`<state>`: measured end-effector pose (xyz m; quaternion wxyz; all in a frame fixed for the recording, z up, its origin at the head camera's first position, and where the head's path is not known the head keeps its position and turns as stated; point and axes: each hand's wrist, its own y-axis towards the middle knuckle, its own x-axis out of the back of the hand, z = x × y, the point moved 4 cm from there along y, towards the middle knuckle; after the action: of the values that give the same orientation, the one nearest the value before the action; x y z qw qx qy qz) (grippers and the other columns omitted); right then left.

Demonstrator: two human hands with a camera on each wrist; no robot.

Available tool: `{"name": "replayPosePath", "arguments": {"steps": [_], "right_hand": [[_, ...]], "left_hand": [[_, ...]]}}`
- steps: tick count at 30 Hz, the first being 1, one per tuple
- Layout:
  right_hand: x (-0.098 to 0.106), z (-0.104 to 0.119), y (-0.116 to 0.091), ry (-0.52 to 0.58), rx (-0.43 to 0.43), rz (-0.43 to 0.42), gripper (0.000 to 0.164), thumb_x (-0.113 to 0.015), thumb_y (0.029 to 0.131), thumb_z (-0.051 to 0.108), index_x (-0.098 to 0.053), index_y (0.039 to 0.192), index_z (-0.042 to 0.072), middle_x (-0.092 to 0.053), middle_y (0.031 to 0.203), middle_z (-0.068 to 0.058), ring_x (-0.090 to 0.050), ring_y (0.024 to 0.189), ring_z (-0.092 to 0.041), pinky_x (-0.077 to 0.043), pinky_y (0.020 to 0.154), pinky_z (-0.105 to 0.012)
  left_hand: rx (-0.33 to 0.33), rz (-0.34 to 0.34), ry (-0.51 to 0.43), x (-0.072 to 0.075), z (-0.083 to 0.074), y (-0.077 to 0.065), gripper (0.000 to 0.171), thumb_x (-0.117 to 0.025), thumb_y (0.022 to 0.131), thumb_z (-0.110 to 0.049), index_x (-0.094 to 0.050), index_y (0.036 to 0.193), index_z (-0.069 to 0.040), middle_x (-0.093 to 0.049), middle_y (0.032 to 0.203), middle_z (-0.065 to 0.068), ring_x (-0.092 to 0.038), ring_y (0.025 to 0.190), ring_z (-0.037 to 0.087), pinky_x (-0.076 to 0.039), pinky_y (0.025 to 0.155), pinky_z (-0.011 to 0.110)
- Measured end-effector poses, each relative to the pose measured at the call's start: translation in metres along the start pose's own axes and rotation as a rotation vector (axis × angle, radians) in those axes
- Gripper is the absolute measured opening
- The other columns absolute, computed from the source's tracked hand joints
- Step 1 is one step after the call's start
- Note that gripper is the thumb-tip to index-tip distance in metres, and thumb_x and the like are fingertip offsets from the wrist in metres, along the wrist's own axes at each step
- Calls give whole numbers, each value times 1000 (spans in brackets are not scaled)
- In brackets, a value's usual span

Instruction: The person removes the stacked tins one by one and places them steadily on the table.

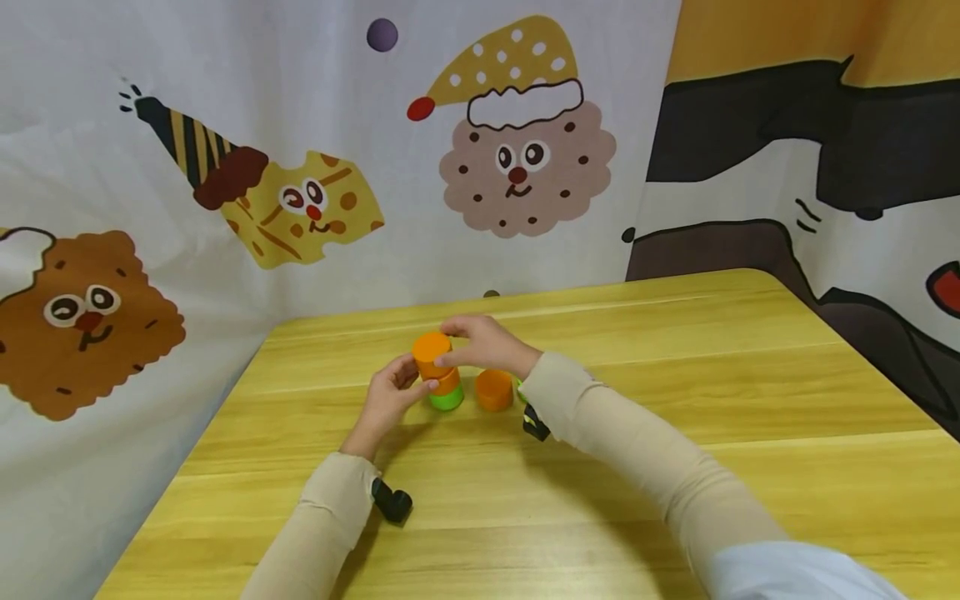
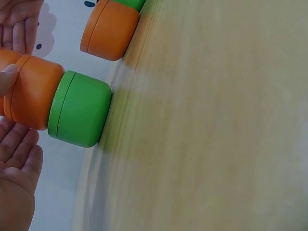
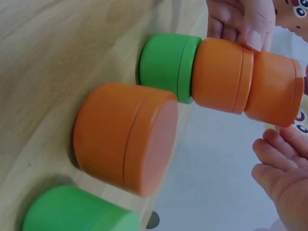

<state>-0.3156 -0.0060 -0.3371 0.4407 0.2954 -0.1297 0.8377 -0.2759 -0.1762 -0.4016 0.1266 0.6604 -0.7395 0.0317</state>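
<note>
Three round lidded jars stand stacked on the table: a green jar (image 1: 447, 402) at the bottom, an orange jar (image 3: 221, 74) in the middle, another orange jar (image 1: 431, 347) on top. The top jar sits slightly off line with the middle one. My left hand (image 1: 387, 400) holds the stack from the left, its thumb on the middle jar near the seam below the top one. From the right, my right hand (image 1: 491, 343) holds the top jar, thumb in front and fingers behind. Parts of both hands' fingers are hidden or cut off in the wrist views.
Just right of the stack stands a third orange jar (image 1: 494, 391). Beyond it is a second green jar (image 3: 77, 211), mostly hidden behind my right wrist in the head view. The wooden table (image 1: 465, 533) ends at a printed cloth (image 1: 420, 267) at the back.
</note>
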Motion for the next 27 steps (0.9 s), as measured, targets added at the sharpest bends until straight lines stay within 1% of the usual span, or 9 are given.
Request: {"name": "replayPosePath", "arguments": {"steps": [2,6,9,15,22,27], "right_hand": [[-2,0,2,15,-13,3,65,-73,80,28,-47,135,5,-49,137,-8,-45,126,-22,-38,105,-39],[-7,1,4,20,-31,-3,65,-74,80,26,-47,135,6,-49,136,-8,-46,125,-22,-39,104,-38],[-9,2,5,14,-29,-7,64,-74,80,25,-47,135,5,-50,134,-8,-47,123,-22,-40,103,-37],[-10,3,4,35,-29,-5,63,-73,81,24,-46,136,7,-51,134,-7,-48,122,-21,-41,102,-37],[-10,3,4,20,-7,-4,62,-72,82,24,-46,136,4,-51,133,-9,-49,121,-22,-41,102,-38],[-11,1,3,17,2,-9,60,-71,83,24,-48,134,5,-53,131,-8,-50,120,-21,-42,102,-37]], "left_hand": [[2,9,8,-2,-8,-3,48,-68,84,-8,-51,128,1,-54,126,21,-49,120,31,-34,107,42],[23,10,9,-2,-11,-3,46,-66,85,-5,-51,128,2,-54,126,22,-49,120,31,-35,107,41],[7,7,3,-1,0,1,46,-68,84,-8,-53,127,-1,-56,125,20,-51,119,28,-36,106,40],[-21,-4,15,0,2,1,46,-70,83,-12,-55,126,-3,-58,123,18,-52,117,27,-38,105,39],[-11,-3,33,0,2,2,47,-70,83,-13,-55,126,-4,-59,123,16,-54,116,25,-41,102,38],[0,0,37,0,4,1,47,-70,83,-14,-55,127,-4,-59,123,16,-54,116,25,-43,100,34]]}}
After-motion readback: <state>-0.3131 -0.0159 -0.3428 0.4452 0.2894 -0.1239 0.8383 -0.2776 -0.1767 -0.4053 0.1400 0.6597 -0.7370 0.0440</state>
